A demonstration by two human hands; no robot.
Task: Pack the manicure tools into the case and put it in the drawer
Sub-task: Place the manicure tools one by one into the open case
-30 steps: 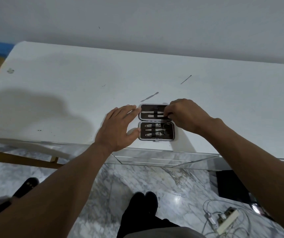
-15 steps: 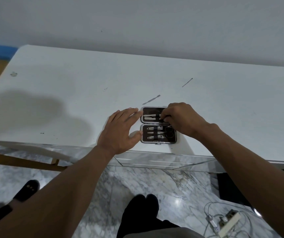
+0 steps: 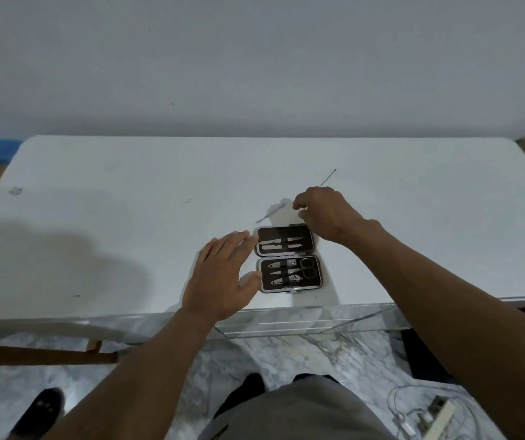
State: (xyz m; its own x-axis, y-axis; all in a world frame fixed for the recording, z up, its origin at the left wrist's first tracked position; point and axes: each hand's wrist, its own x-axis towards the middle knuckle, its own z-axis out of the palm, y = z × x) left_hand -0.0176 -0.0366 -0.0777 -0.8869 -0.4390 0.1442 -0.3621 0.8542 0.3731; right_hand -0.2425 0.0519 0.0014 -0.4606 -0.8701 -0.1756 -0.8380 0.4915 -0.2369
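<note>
- Case lying open and flat on white tabletop, near the front edge, both halves facing up.
- Far half holding two slim metal tools under a strap; near half holding scissors at its right end and three further tools beside them, kind too small to tell.
- Left hand spread flat, palm down, fingertips touching the left edge of the far half, thumb touching the left edge of the near half.
- Right hand raised just beyond the far right corner of the case, fingers curled, thumb and forefinger apart; nothing seen between them.
- Loose tool lying on the tabletop just beyond the case, slanted, its right end close to the right-hand fingertips; contact cannot be told.
- Thin pick lying farther back on the tabletop, slanted, apart from the hand and the case.
- Shadow of the head falling on the left part of the tabletop.
- Marbled floor visible below the front edge; cables and power strip at lower right, shoe at lower left.
- Drawer not identifiable.
</note>
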